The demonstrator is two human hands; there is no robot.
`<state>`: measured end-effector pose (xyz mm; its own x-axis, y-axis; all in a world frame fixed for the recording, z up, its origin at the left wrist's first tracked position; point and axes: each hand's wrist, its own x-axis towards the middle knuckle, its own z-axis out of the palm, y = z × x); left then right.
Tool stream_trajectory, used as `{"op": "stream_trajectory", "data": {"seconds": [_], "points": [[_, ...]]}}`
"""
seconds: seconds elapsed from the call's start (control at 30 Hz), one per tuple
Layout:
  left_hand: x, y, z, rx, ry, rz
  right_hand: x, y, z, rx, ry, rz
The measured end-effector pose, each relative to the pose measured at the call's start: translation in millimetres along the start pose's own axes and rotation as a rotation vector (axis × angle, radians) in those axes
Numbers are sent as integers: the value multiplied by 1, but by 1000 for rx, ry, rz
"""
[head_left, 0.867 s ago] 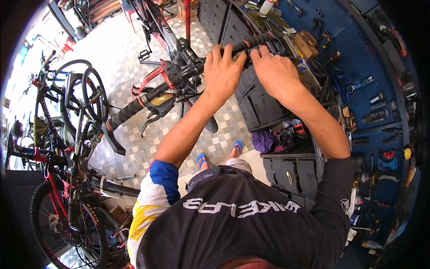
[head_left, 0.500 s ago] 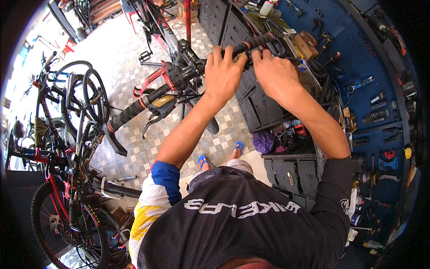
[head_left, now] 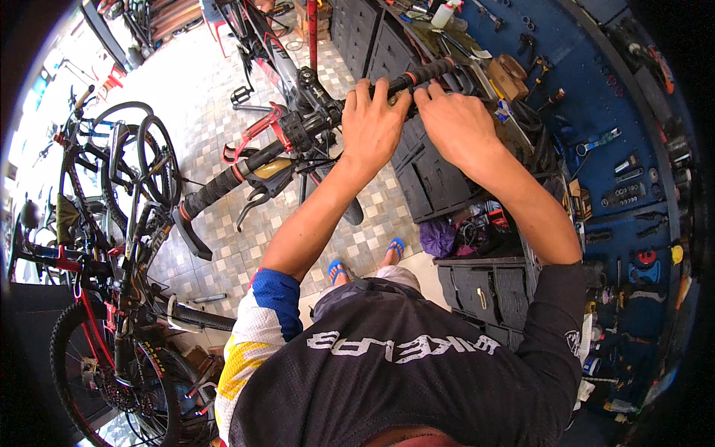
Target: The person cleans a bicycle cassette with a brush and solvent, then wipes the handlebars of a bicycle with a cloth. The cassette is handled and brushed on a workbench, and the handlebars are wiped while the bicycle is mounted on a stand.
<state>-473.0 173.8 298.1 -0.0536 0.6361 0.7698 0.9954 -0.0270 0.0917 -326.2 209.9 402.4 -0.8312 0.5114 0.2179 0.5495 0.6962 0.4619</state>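
Observation:
A bicycle's black handlebar (head_left: pixel 261 156) runs slantwise in front of me, with a ribbed grip (head_left: pixel 212 191) at its left end and another grip (head_left: pixel 434 71) at its right. My left hand (head_left: pixel 370 125) is closed over the bar's right half, fingers bent round its far side. Close beside it, just on my side of the right grip, my right hand (head_left: pixel 456 123) has its fingers curled down. Whatever those fingertips pinch is hidden behind the hand. A red bracket (head_left: pixel 255 135) sits on the bar left of the stem, near the left brake lever (head_left: pixel 255 205).
Other bicycles crowd the left, one with a knobby wheel (head_left: pixel 112 380). To the right are black drawer cabinets (head_left: pixel 428 167), a cluttered workbench and a blue tool wall (head_left: pixel 633 179). A purple bundle (head_left: pixel 438 238) lies on a low shelf. A red post (head_left: pixel 313 33) stands beyond the bar.
My right hand has shifted very slightly left and up, its fingers changing their bend a little. My left hand and the handlebar stay almost where they were.

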Motion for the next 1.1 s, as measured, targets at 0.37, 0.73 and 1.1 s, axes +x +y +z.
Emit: {"op": "stream_trajectory", "data": {"seconds": [0.37, 0.73, 1.1], "points": [[0, -1, 2, 11, 9, 7, 5, 0, 2, -19, 36, 1], [0, 0, 1, -8, 8, 1, 2, 3, 6, -30, 26, -11], [-1, 1, -1, -32, 0, -5, 2, 4, 6, 4, -116, 20]]}}
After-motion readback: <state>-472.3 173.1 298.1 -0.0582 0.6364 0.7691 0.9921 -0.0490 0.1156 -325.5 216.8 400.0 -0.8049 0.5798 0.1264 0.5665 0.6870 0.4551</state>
